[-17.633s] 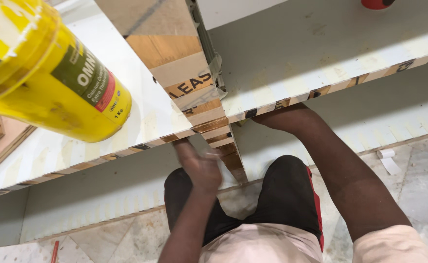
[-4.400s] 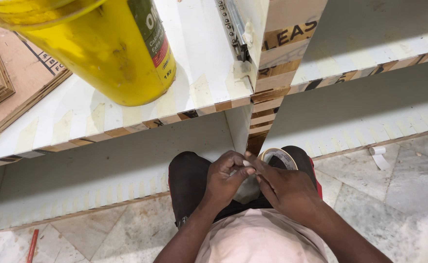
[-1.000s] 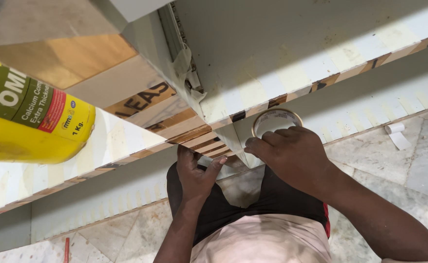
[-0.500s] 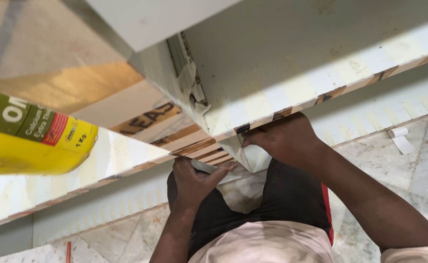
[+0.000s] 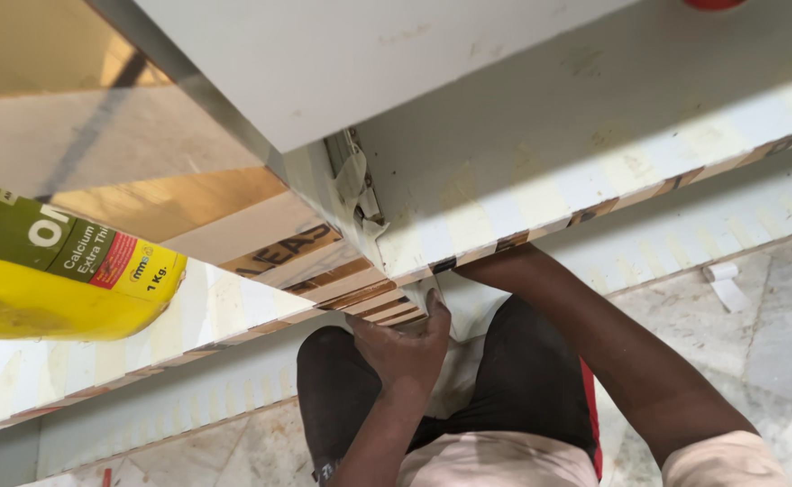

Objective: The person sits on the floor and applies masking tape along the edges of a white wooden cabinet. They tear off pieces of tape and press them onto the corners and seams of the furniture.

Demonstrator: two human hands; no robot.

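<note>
Under the front edge of the shelf (image 5: 594, 171), my left hand (image 5: 405, 347) presses flat, fingers together, against a strip of pale tape (image 5: 430, 298) at the joint beside the layered wood edge (image 5: 360, 298), apparently to seat it. My right forearm (image 5: 612, 352) reaches under the shelf; that hand is hidden, so its grip cannot be told. Loose tape (image 5: 360, 194) curls at the seam above. At left, a yellow tub (image 5: 53, 289) lies on its side, its label green with a red patch. A brown panel (image 5: 270, 252) bears dark block lettering.
</note>
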